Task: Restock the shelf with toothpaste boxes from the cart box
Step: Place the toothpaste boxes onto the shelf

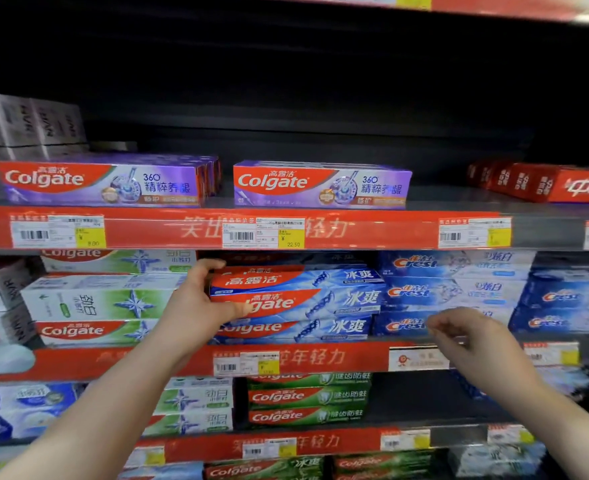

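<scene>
A blue and red Colgate toothpaste box [306, 301] lies on top of a stack of the same boxes on the middle shelf [320, 358]. My left hand [196, 303] grips the left end of that box, fingers over its top and thumb on its front. My right hand [473, 337] hovers in front of the Crest boxes [421, 292] to the right, fingers loosely curled, holding nothing. The cart box is out of view.
Green Colgate boxes [99, 306] stack left of the blue ones. The upper shelf carries purple Colgate 360 boxes [320, 185] with dark free space behind and beside them, and red boxes [545, 183] at the right. Lower shelves hold more Colgate boxes [306, 396].
</scene>
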`<state>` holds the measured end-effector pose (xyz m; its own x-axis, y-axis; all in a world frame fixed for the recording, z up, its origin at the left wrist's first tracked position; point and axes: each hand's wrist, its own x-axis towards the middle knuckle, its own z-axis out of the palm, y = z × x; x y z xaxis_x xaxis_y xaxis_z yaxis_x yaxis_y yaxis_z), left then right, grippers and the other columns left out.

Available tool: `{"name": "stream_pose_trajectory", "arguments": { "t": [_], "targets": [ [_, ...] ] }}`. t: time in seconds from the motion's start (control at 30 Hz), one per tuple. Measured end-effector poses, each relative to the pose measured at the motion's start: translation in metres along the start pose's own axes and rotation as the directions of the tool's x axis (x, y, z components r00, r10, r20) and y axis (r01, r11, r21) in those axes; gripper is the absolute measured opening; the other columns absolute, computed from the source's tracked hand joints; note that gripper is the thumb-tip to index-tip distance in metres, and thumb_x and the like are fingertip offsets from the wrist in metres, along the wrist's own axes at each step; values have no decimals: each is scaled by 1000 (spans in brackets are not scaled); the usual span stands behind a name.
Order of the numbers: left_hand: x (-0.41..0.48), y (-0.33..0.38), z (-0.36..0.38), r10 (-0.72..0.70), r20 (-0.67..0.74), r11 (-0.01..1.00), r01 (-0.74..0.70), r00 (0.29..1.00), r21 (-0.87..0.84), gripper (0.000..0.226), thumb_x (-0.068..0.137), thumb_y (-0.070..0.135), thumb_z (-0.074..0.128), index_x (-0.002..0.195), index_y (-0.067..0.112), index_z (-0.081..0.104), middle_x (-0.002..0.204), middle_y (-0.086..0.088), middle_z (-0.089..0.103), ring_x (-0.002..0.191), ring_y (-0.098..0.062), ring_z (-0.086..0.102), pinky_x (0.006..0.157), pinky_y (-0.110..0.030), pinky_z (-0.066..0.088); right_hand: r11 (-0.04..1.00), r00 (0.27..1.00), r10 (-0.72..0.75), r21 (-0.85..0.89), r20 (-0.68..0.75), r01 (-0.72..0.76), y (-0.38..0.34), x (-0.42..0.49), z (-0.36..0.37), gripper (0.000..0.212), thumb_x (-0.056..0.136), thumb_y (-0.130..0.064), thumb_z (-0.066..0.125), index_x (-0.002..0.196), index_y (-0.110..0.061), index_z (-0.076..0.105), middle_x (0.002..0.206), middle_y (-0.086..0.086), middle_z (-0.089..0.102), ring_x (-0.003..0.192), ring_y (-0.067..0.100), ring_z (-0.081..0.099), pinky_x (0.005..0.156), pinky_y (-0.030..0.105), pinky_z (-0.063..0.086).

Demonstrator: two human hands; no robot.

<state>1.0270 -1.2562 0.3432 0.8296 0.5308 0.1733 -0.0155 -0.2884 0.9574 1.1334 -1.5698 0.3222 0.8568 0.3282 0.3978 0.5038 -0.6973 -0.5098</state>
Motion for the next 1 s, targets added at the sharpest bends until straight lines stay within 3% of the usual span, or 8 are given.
{"name": "stream_pose_trajectory", "arguments": {
  "t": [0.17, 0.27, 0.37, 0.5, 0.57, 0.67, 0.77, 1.0],
  "targets": [
    [-5, 0, 10, 211, -96, 903, -157, 973, 400, 49, 71, 13, 76, 115, 15, 54, 113, 1, 45, 100, -17, 50, 88, -29, 43, 1000, 998, 18, 3, 66, -19, -17, 10, 15, 14, 82, -14, 63, 95, -15, 68, 88, 0, 63, 83, 17, 62, 81, 32, 51],
    [-9, -2, 15, 323, -108, 818, -220, 940, 531, 41, 77, 16, 71, 115, 12, 57, 128, -3, 43, 107, -21, 52, 88, -31, 45, 999, 996, 38, 13, 87, -39, -27, 14, 23, 18, 82, -16, 64, 100, -16, 67, 90, -1, 63, 84, 16, 62, 83, 31, 50],
    [-11, -3, 18, 376, -112, 768, -242, 920, 592, 34, 83, 15, 62, 117, 13, 55, 133, -2, 44, 106, -22, 55, 83, -31, 45, 998, 989, 65, -11, 137, -64, -34, 18, 28, 33, 83, -19, 63, 115, -18, 60, 96, -2, 64, 89, 17, 63, 86, 34, 51],
    [-23, -13, 15, 421, -186, 820, -285, 888, 497, 39, 83, 11, 62, 120, 14, 51, 130, 0, 45, 104, -7, 45, 85, -25, 40, 996, 978, 79, 30, 194, -86, -43, 21, 38, 52, 84, -18, 62, 132, -9, 45, 95, -3, 62, 92, 17, 62, 85, 29, 46],
    [-34, -25, 11, 391, -257, 878, -274, 884, 394, 42, 81, 8, 64, 120, 14, 51, 119, 3, 47, 105, -2, 42, 91, -30, 44, 991, 973, 107, 55, 205, -121, -45, 21, 42, 56, 84, -18, 63, 135, -8, 41, 97, -2, 61, 93, 16, 61, 79, 22, 44],
    [-47, -41, 9, 176, -266, 968, -117, 948, 223, 47, 81, 10, 65, 125, 18, 49, 115, 4, 52, 108, -16, 53, 92, -42, 49, 963, 962, 174, 166, 211, -211, -43, 22, 46, 57, 83, -16, 63, 135, -7, 40, 103, 2, 63, 95, 17, 59, 61, 14, 43],
    [-48, -45, 10, 0, -120, 997, 9, 993, 79, 51, 83, 7, 62, 127, 28, 47, 115, 6, 58, 111, -18, 55, 99, -44, 46, 932, 950, 214, 243, 227, -268, -45, 20, 49, 58, 83, -15, 63, 136, -6, 39, 109, 7, 64, 99, 21, 59, 76, 27, 47],
    [-40, -43, 13, -78, -55, 970, 89, 995, 224, 70, 80, 18, 65, 141, 26, 30, 140, 1, 34, 120, -18, 47, 103, -42, 43, 925, 959, 197, 286, 205, -252, -56, 11, 56, 53, 83, -11, 62, 133, -13, 44, 101, -1, 54, 87, 21, 57, 79, 32, 42]
  ]
}}
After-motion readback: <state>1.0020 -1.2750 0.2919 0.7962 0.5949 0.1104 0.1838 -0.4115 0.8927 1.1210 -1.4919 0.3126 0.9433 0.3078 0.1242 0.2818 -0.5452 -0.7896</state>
